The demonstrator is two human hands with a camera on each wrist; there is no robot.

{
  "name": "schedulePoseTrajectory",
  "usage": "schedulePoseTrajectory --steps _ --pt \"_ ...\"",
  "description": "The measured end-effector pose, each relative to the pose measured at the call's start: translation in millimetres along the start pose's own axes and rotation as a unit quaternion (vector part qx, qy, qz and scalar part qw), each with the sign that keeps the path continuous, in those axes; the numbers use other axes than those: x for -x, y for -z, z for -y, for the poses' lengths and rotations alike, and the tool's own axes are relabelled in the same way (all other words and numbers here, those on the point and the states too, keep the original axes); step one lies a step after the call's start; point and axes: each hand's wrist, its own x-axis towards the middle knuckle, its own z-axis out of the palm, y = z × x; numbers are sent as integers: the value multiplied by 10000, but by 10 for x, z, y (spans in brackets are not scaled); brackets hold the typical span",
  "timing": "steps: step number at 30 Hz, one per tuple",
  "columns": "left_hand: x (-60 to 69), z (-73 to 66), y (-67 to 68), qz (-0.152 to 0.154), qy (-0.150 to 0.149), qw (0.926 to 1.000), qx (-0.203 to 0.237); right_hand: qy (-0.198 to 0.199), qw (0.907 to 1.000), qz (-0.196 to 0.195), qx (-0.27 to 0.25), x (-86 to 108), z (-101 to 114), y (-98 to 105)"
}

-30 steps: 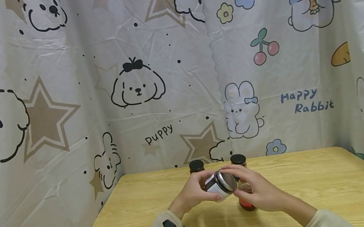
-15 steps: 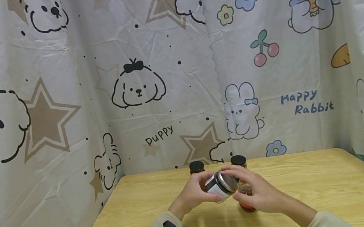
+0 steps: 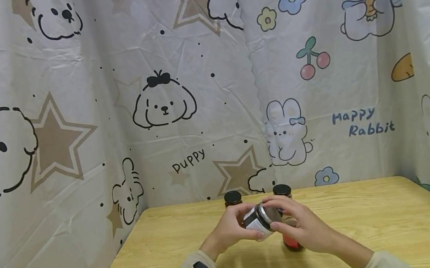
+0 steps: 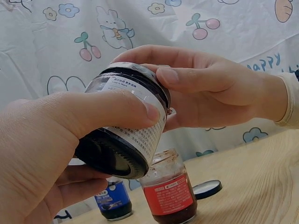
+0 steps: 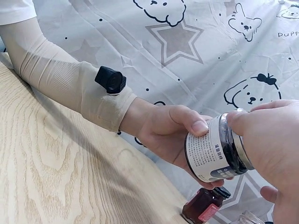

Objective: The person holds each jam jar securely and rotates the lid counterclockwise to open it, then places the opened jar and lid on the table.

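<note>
A dark jar with a white label is held tilted above the table. My left hand grips its body, the thumb lying across the label in the left wrist view. At the lid end, my right hand pinches the metal-coloured lid between thumb and fingers. Below and behind the right hand stands a lidless glass jar with a red label, dark contents inside. A loose black lid lies on the table beside it.
Two black-capped jars stand at the back, a left one and a right one. The left wrist view shows a blue-labelled jar; the right wrist view shows a red-labelled one. A printed curtain surrounds the wooden table.
My right thumb drops slightly away from the lid, then comes back up against it. The left hand keeps the jar at nearly the same tilt. The head view shifts a little.
</note>
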Motion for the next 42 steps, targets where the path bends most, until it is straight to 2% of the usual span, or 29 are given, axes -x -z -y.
schedulePoseTrajectory --steps 4,12,25,32,40,42 --pt "-1 3 3 -10 4 10000 12 -3 10000 -12 -83 5 4 -1" --pt "-2 12 11 -1 -2 10000 17 -194 9975 196 -653 22 -3 15" --pt "-3 4 9 -14 -2 10000 12 -131 9973 341 -635 31 15 55" --pt "3 5 -2 -38 -28 10000 16 -87 9959 342 -829 19 21 33" --pt "-6 33 -1 -27 -83 10000 -29 174 9997 -127 -117 -11 22 -6" --pt "-11 40 0 -10 -93 10000 -20 168 9997 -142 -101 -9 22 -2"
